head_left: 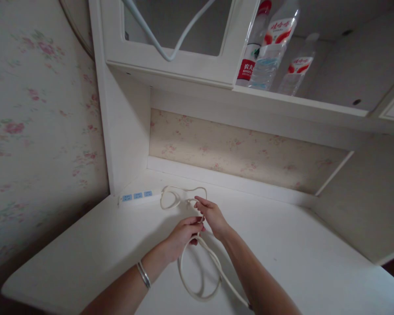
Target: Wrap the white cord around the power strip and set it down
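A white power cord (201, 299) hangs in loops below my hands and runs off toward the lower right under my right forearm. My left hand (184, 234) is closed around the cord at the top of the loops. Just above it, my right hand (210, 215) pinches the same cord between thumb and fingers. From there a thinner-looking stretch curls over the desk to a white power strip (138, 197) with blue socket faces, lying at the back left. The cord's far end is hidden behind my right forearm.
The white desk (282, 245) has a wall panel behind it and a side panel at left. Overhead, a shelf holds several plastic bottles (269, 57), beside a cabinet door (170, 70). A pale bent tube (168, 57) crosses the top of the view.
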`<control>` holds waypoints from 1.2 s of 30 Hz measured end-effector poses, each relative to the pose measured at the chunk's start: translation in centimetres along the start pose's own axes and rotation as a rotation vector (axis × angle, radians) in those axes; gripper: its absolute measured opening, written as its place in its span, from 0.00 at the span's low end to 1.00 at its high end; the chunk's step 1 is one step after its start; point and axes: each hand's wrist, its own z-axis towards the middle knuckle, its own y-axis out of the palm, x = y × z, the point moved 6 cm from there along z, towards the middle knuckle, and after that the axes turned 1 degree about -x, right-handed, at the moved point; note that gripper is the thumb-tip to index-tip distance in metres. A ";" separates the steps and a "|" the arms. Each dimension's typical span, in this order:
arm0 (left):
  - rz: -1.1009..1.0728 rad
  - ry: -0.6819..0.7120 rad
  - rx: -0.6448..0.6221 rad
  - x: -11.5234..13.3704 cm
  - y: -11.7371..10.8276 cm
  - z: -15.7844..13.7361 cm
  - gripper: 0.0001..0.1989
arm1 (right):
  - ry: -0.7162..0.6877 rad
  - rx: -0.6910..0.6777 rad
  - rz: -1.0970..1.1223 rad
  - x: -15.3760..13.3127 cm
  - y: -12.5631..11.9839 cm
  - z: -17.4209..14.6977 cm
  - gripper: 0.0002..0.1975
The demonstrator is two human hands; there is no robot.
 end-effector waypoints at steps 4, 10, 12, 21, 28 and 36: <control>0.026 0.001 0.012 0.0 0.0 0.1 0.10 | 0.073 -0.137 0.312 -0.6 -0.2 -0.4 0.24; -0.009 -0.034 0.016 -0.5 -0.4 0.4 0.10 | 0.170 -0.337 0.640 -1.7 -0.6 -1.3 0.12; -0.014 -0.046 0.040 -0.6 -0.7 0.5 0.10 | 0.172 -0.367 0.652 -1.8 -0.6 -1.5 0.16; -0.106 -0.053 -0.074 0.9 0.2 -0.6 0.12 | -0.017 -0.456 0.152 -3.2 -2.8 -2.6 0.21; -0.088 -0.149 -0.134 1.6 0.9 -1.5 0.12 | -0.098 -0.509 -0.135 -4.6 -3.2 -3.3 0.17; -0.101 -0.111 -0.133 1.5 0.2 -0.8 0.12 | -0.183 -0.442 -0.295 -4.2 -2.4 -2.8 0.18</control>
